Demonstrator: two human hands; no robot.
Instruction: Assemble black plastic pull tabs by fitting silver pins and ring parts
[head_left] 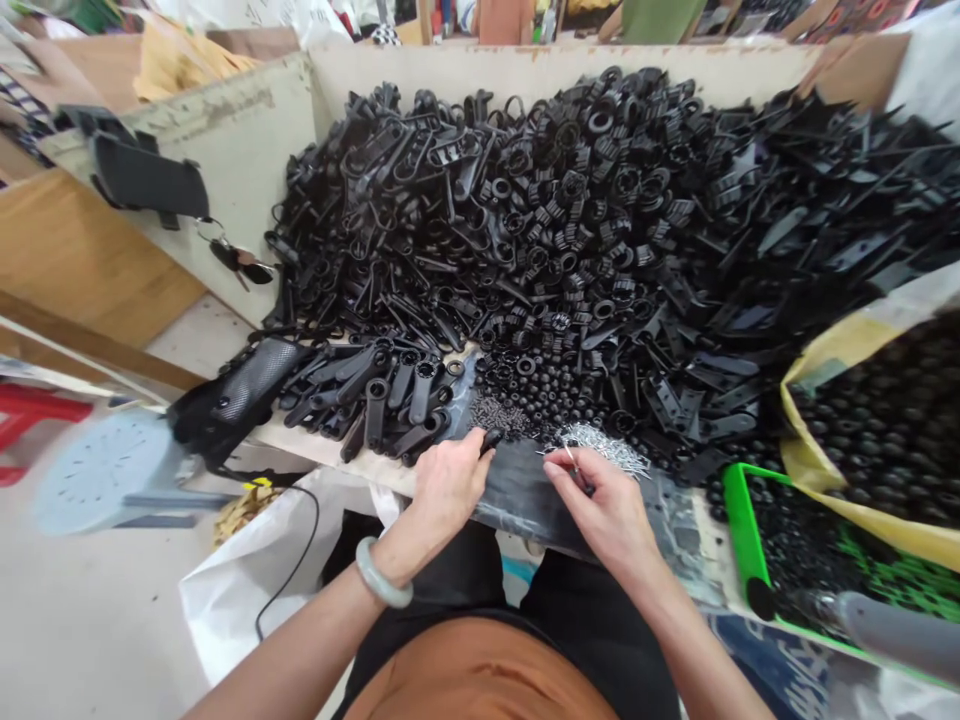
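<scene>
My left hand [448, 480] rests at the front edge of the worktable, fingers curled, pinching a small black plastic piece [491, 438]. A pale green bangle [381, 578] circles that wrist. My right hand [606, 500] is closed in a pinch on a thin silver metal pin [571, 458], right beside a heap of small silver pins [604, 445]. Just beyond both hands lie small black round knobs [532, 385] and a patch of tiny dark screws [491, 412].
A huge pile of black plastic parts [570, 210] fills the walled table [225, 190]. Long black handle pieces [375, 395] lie front left. At right stand a yellow bag of black knobs [885, 420] and a green tray [739, 520]. A white bag [247, 590] sits below.
</scene>
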